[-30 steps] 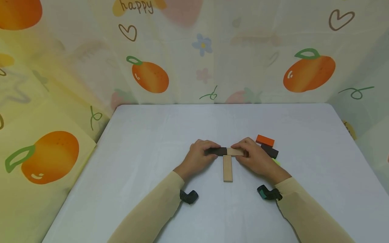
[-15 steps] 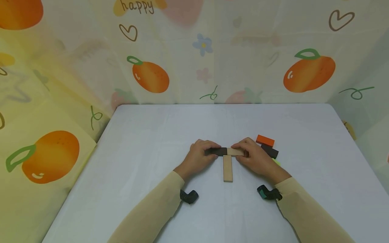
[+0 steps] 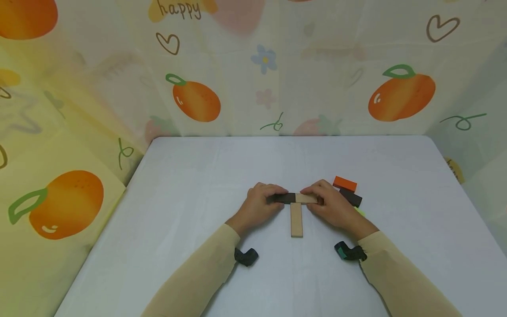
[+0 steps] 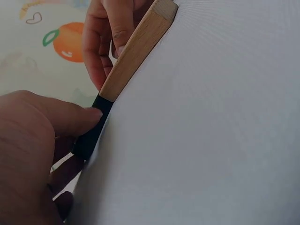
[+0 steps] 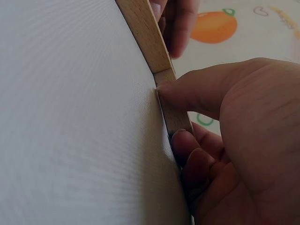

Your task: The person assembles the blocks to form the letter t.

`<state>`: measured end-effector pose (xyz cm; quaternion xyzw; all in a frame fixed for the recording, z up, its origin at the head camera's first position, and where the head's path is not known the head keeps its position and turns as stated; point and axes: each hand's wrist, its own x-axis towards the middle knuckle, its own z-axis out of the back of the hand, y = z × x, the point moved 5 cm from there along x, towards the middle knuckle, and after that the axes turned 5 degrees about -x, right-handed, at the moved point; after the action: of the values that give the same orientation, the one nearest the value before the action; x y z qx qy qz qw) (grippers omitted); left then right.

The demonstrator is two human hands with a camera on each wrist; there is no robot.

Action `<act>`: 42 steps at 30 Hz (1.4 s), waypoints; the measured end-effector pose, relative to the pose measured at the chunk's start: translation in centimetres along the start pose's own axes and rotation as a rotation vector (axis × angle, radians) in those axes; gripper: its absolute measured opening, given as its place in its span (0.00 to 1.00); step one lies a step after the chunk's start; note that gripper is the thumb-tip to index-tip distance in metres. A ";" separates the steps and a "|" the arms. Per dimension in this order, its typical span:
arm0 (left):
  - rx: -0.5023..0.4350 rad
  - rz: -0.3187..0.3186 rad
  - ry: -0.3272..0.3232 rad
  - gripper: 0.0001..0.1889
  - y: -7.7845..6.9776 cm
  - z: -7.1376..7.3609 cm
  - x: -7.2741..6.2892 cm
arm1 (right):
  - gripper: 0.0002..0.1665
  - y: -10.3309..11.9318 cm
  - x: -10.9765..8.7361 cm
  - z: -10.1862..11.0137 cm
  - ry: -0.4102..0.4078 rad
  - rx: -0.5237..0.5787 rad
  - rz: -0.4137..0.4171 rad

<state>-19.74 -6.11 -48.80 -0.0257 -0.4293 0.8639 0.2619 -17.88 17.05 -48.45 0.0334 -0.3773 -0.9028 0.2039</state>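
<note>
A black block (image 3: 287,198) and a plain wooden block (image 3: 304,198) lie end to end on the white table. My left hand (image 3: 256,203) pinches the black block between thumb and fingers near its outer end. At the other side, my right hand (image 3: 333,206) grips the wooden block the same way. A second wooden block (image 3: 296,220) lies at a right angle below their joint, so the three form a T. In the left wrist view its side (image 4: 138,51) runs up to the black block. The right wrist view has my thumb on the gripped wooden block (image 5: 174,110).
Just beyond my right hand lie an orange block (image 3: 345,183) and another black block (image 3: 350,197). A yellow-green piece (image 3: 359,211) is mostly hidden by that hand. A patterned curtain (image 3: 237,88) hangs behind the table (image 3: 198,167).
</note>
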 end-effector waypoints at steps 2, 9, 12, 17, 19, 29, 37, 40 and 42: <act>0.002 -0.014 -0.005 0.20 -0.3 0.1 -0.2 | 0.20 0.0 0.0 -0.1 0.003 -0.003 -0.001; 0.131 -0.141 -0.026 0.20 -1.9 -0.1 -1.0 | 0.22 -0.2 0.2 -0.1 -0.007 -0.020 0.004; 0.218 -0.179 0.005 0.20 -2.8 -0.5 -1.5 | 0.23 -0.3 0.1 -0.1 -0.004 -0.022 0.007; 0.352 -0.214 0.101 0.24 -4.4 -1.7 -2.4 | 0.25 -0.3 0.0 0.1 0.015 -0.015 0.018; 0.398 -0.226 0.138 0.26 -5.0 -2.1 -2.8 | 0.26 -0.2 -0.1 0.3 0.024 -0.015 0.030; 0.465 -0.271 0.184 0.33 -5.2 -3.3 -3.3 | 0.32 0.5 -0.4 2.0 0.048 -0.019 0.069; 0.472 -0.277 0.203 0.34 -5.0 -3.6 -3.3 | 0.30 0.2 -0.4 4.6 -0.008 0.068 0.049; 0.475 -0.277 0.206 0.35 -4.9 -3.7 -3.3 | 0.29 -0.2 -0.5 5.5 -0.051 0.130 0.040; 0.477 -0.277 0.210 0.37 -4.9 -3.8 -3.3 | 0.28 -0.5 -0.6 6.1 -0.079 0.176 0.037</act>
<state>-13.79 -2.53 -48.08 0.0064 -0.1839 0.8891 0.4190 -18.81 21.62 -44.50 0.0088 -0.4632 -0.8629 0.2018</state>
